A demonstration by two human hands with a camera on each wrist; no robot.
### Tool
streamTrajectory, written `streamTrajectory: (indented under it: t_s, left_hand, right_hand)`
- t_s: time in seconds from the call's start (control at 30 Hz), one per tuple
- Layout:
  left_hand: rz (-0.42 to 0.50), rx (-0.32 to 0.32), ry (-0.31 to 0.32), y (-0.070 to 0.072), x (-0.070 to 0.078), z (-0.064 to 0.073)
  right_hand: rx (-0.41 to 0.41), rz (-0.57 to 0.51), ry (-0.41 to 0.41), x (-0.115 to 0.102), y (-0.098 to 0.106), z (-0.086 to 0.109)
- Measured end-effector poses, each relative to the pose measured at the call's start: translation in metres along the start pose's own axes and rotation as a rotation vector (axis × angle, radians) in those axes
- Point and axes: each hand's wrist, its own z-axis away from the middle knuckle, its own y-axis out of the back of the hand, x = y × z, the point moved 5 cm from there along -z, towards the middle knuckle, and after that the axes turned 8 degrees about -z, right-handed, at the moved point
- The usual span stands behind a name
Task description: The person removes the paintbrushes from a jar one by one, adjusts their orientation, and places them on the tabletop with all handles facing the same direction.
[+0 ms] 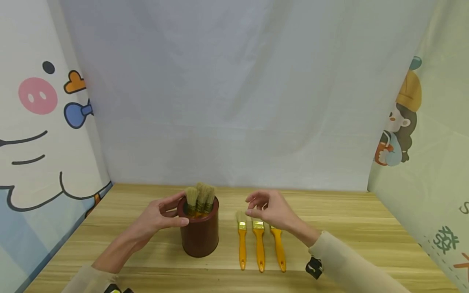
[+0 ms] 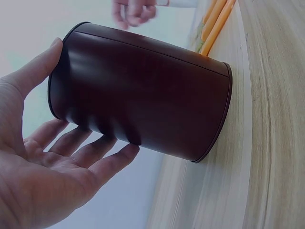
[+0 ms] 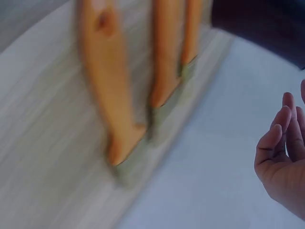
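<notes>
A dark reddish-brown cylindrical pot [image 1: 199,238] stands upright on the table. Several paintbrushes [image 1: 201,197] are in it, bristles up, their handles hidden inside. My left hand [image 1: 155,217] holds the pot from the left, its thumb in front by the rim and the fingers along the side, as the left wrist view [image 2: 52,167] also shows. To the right of the pot lie three paintbrushes with orange handles [image 1: 259,244], bristles toward the back wall. Above their bristle ends hovers my right hand [image 1: 272,208], fingers loosely bent and holding nothing.
The wood-grain table [image 1: 329,219] ends at a pale hanging cloth [image 1: 234,101] at the back. Printed cartoon sheets stand along the left [image 1: 33,162] and right [image 1: 432,183] sides.
</notes>
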Motion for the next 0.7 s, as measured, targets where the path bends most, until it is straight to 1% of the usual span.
streamTrajectory:
  t_s: [0.17,0.23,0.33,0.43,0.5,0.6,0.7]
  left_hand:
    - [0.008,-0.007,0.009,-0.001,0.0,0.0]
    - [0.007,-0.008,0.013,0.0,0.0,0.0]
    - [0.002,-0.009,0.009,0.001,0.0,0.0]
    - [-0.003,-0.013,0.004,0.001,0.0,0.0]
    - [-0.003,-0.016,0.002,0.001,0.0,0.0]
    - [-0.004,-0.021,0.002,0.001,0.001,0.001]
    - [-0.011,-0.025,0.003,0.001,0.001,0.001]
  right_hand:
    - [-0.006,-0.038,0.051,-0.043,-0.016,-0.001]
    - [-0.019,-0.058,0.08,-0.059,-0.024,-0.003]
    - [-0.061,-0.095,0.109,-0.075,-0.041,-0.008]
    - [-0.096,-0.111,0.108,-0.083,-0.058,-0.015]
    - [-0.116,-0.111,0.092,-0.086,-0.066,-0.02]
    - [-0.126,-0.09,0.067,-0.089,-0.075,-0.027]
    - [-0.117,-0.065,0.035,-0.091,-0.082,-0.032]
